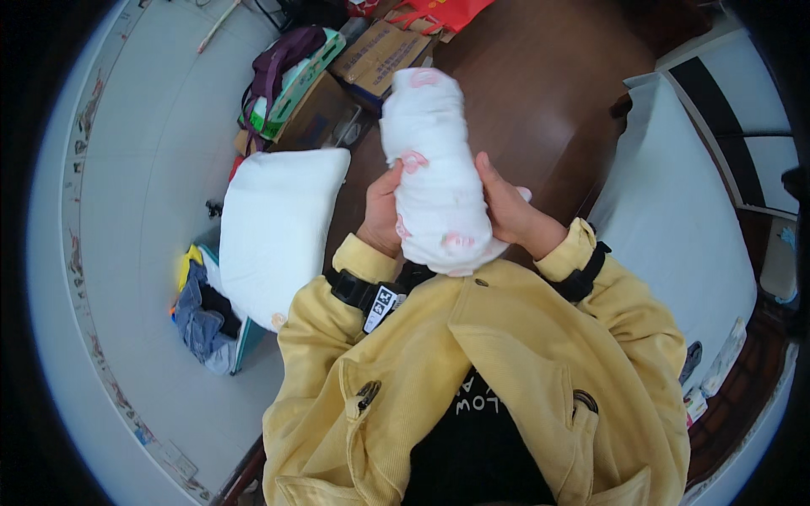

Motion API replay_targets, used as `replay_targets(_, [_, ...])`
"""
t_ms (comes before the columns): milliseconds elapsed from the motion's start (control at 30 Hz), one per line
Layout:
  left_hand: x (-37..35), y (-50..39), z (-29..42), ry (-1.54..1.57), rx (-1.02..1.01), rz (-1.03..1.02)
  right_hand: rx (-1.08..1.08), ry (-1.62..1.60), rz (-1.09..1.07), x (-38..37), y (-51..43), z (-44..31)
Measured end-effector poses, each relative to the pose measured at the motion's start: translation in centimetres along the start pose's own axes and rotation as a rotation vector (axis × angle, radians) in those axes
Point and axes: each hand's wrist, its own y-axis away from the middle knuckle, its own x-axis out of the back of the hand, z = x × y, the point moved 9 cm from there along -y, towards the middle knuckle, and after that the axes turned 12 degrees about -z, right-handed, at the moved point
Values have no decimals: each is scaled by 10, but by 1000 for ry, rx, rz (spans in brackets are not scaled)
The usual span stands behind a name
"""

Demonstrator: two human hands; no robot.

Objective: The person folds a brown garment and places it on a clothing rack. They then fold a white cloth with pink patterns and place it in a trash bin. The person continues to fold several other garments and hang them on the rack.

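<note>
A rolled white cloth with pink printed patterns (pixel 436 177) is held up in front of my yellow jacket, between both hands. My left hand (pixel 383 205) grips its left side, thumb resting on the cloth near a pink print. On the opposite side my right hand (pixel 516 205) presses against the roll with its thumb up; a small pink-and-white end of cloth sticks out beside the fingers. Most fingers of both hands are hidden behind or under the roll. Below the cloth lies a dark brown wooden surface (pixel 538 95).
A white pillow (pixel 275 221) lies at the left. Beyond it are cardboard boxes (pixel 380 57), a purple bag (pixel 272 76) and a red bag (pixel 449 12). Clothes (pixel 202 316) fill a container at lower left. A pale sheet-covered surface (pixel 671 221) stands at the right.
</note>
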Motion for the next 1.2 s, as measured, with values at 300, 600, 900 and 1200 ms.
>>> replay_targets(300, [13,-105,98,-914,-7,320,212,-24,71,48,-80,-61])
replay_targets(600, [9,-253,83,-1489,371,98,507,-220,267,154,-58,-156])
replay_targets(900, [54,-440,26,-621,205,313,345,1404,640,243,1,-332])
replay_targets(1200, [58,-586,51,-455,74,248,-63,639,580,401,46,-387])
